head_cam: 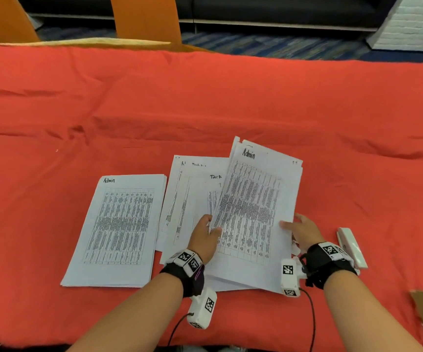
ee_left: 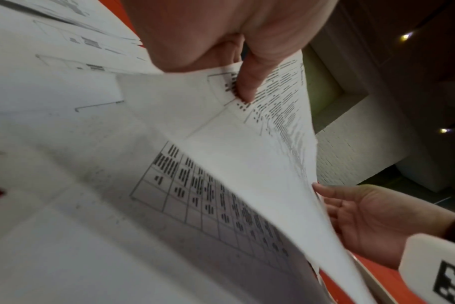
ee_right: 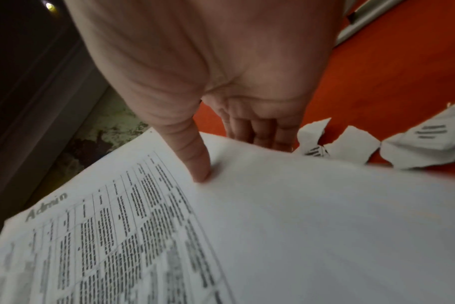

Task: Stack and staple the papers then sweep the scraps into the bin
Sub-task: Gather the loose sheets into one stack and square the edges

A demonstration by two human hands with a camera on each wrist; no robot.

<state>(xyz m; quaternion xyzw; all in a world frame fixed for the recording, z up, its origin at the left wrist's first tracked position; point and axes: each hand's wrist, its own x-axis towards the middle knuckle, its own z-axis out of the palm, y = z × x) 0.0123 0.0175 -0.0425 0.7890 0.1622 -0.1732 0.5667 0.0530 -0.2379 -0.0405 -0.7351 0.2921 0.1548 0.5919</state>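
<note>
Nearest, left hand [head_cam: 203, 237] and right hand [head_cam: 304, 231], fingers [ee_right: 200, 164] pinching opposite side edges of a lifted sheaf of papers [head_cam: 253, 207] headed "Admin", tilted above loose sheets [head_cam: 192, 194] on the red-covered worktop [head_cam: 205, 97]. Just right of the right wrist, white stapler [head_cam: 351, 246]; torn scraps [ee_right: 346, 144] beside the right hand. Left, a squared stack [head_cam: 118, 229], well apart from the hands. Beyond, orange chairs [head_cam: 144, 19].
</note>
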